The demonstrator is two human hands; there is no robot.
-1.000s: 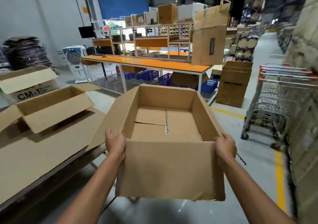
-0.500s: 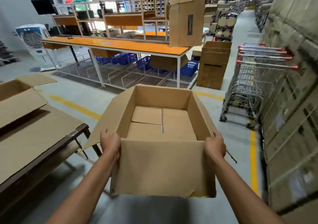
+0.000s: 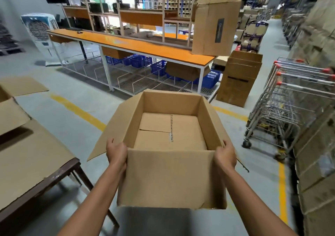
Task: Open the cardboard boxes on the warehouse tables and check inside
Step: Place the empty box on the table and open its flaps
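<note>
Head view: the left hand (image 3: pixel 117 153) and right hand (image 3: pixel 224 156) each curl round a near top corner of the cardboard box (image 3: pixel 170 177), fingers wrapped onto its side walls, and carry it in the air in front of the body. The grip is the same as a second ago. The box is open, its side flaps splayed outward, and nothing shows inside but the bottom flaps with a seam down the middle.

What has changed is the surroundings. The view has swung right, so the brown table (image 3: pixel 59 170) with its cardboard sheet, and the other open box (image 3: pixel 10 112) on it, have slid to the left edge. The held box now hangs over bare floor, right of that table and apart from it.

By my reading, this box is already checked and found empty, and it is being taken away from the table.

Farther off stands the long orange table (image 3: pixel 145 47) with a tall carton (image 3: pixel 215 27) on its right end. A row of trolleys (image 3: pixel 290 98) stands at the right.
</note>
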